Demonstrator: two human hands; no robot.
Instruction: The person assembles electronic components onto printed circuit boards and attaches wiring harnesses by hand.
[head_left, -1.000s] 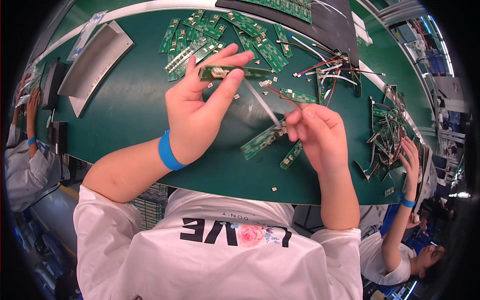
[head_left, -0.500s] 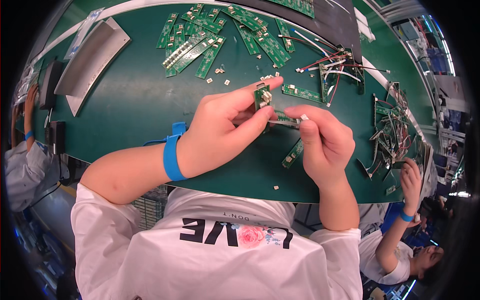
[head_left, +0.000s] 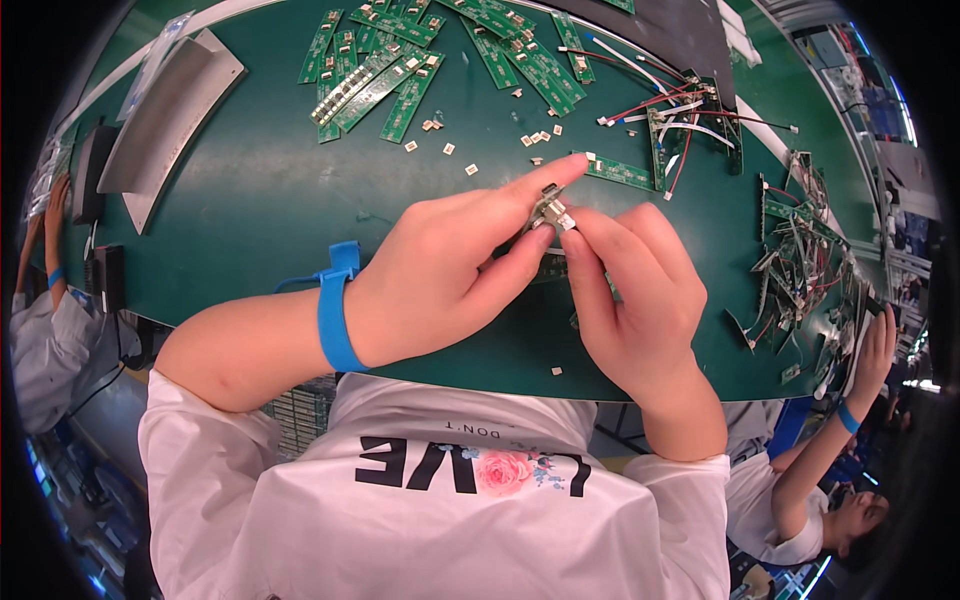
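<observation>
Green boards (head_left: 410,98), dark green worktop (head_left: 270,130)
Blue wristband (head_left: 335,320); white shirt (head_left: 430,545) with black lettering (head_left: 461,468), pink rose (head_left: 503,471); red and white wires (head_left: 700,129).

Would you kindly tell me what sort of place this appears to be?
Probably an electronics assembly workshop: bare green circuit boards lie piled on a green work table, and a tangle of boards and wires lies to the right.

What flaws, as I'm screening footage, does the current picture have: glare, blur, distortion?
Head view: the table bows along its near edge, corners black; head view: faint sheen on the table's left part; head view: left hand and right hand look fairly sharp, the far right rim softer.
</observation>
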